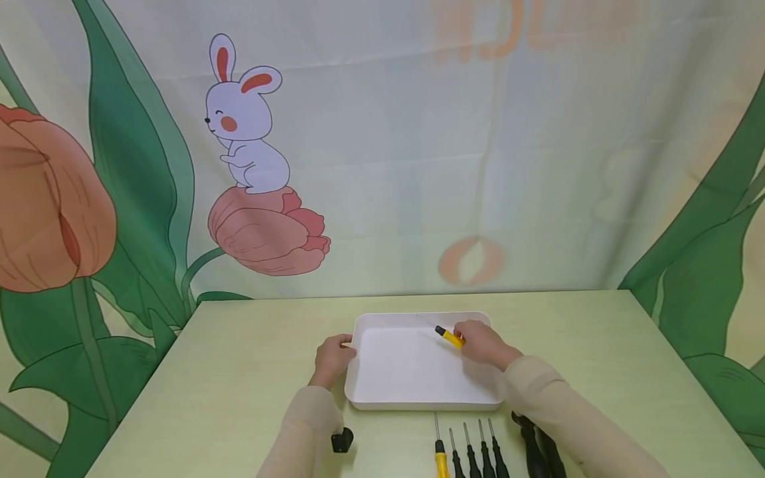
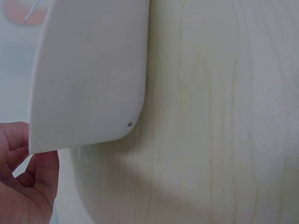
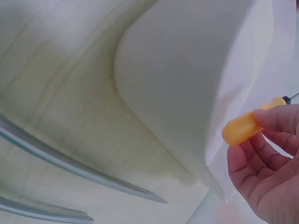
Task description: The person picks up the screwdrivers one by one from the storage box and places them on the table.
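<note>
A shallow white tray [image 1: 397,392] stands on the table. My left hand [image 1: 332,362] grips its left rim, and in the left wrist view the fingers [image 2: 46,175] and thumb pinch the tray's edge [image 2: 88,79]. Over the right half of the tray, my right hand [image 1: 483,342] holds a screwdriver [image 1: 449,337] with a yellow and black handle. Its thin shaft points to the upper left. In the right wrist view the thumb and fingertips pinch the yellow handle [image 3: 243,128], above the tray's wall [image 3: 173,70].
In front of the tray lie another yellow-handled screwdriver [image 1: 441,458] and several black-handled screwdrivers [image 1: 485,458], shafts pointing away. Right of them is a tool with two black handles [image 1: 534,448], partly under the right sleeve. A printed curtain [image 1: 382,166] hangs behind the table [image 1: 239,398].
</note>
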Demonstrator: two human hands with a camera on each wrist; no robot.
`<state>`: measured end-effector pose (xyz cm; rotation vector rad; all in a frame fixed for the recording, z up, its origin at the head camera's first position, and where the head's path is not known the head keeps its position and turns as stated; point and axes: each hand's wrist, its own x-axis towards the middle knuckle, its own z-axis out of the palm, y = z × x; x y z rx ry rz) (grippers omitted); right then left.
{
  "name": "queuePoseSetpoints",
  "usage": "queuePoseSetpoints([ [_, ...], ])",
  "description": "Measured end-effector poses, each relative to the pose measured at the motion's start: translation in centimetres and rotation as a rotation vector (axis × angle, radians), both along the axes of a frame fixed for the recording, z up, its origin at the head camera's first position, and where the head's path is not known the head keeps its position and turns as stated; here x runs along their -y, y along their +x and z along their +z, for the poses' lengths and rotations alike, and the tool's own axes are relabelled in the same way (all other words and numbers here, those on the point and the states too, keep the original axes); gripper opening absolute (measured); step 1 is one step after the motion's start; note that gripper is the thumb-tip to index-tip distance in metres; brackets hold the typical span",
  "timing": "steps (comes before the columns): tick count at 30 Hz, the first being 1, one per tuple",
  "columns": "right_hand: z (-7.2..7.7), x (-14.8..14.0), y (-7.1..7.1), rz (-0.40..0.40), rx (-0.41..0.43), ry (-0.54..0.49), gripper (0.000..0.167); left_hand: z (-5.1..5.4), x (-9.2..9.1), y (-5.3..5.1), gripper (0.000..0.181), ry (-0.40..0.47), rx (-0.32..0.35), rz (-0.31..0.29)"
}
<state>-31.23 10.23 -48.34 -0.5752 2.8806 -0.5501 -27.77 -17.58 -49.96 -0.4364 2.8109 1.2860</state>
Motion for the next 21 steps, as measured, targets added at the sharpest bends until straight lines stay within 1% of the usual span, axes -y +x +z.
queuePoseSetpoints([
  [3,0.0,-0.3,0.1,0.009,0.016,-0.026,0.018,0.0,0.0,0.1,0.033,-0.017,-0.001,-0.01],
  [6,-0.1,-0.7,0.2,0.032,0.008,-0.043,0.017,-0.1,0.0,0.0,0.034,-0.018,-0.005,-0.013],
  [8,-0.2,-0.9,0.3,0.051,0.001,-0.058,0.017,-0.2,0.1,-0.1,0.033,-0.016,-0.008,-0.007],
  [10,-0.2,-1.0,0.4,0.053,0.012,-0.084,0.018,-0.3,0.1,-0.2,0.033,-0.013,-0.007,0.001],
  [12,-0.1,-1.0,0.5,0.048,0.04,-0.114,0.018,-0.4,0.2,-0.2,0.033,-0.015,-0.01,0.001],
  [17,0.4,-0.8,1.1,0.008,0.138,-0.183,0.019,-0.4,0.2,-0.3,0.033,-0.009,-0.007,0.005],
  [21,0.7,-0.7,1.6,-0.001,0.167,-0.22,0.021,-0.4,0.2,-0.2,0.033,-0.012,-0.008,0.007],
])
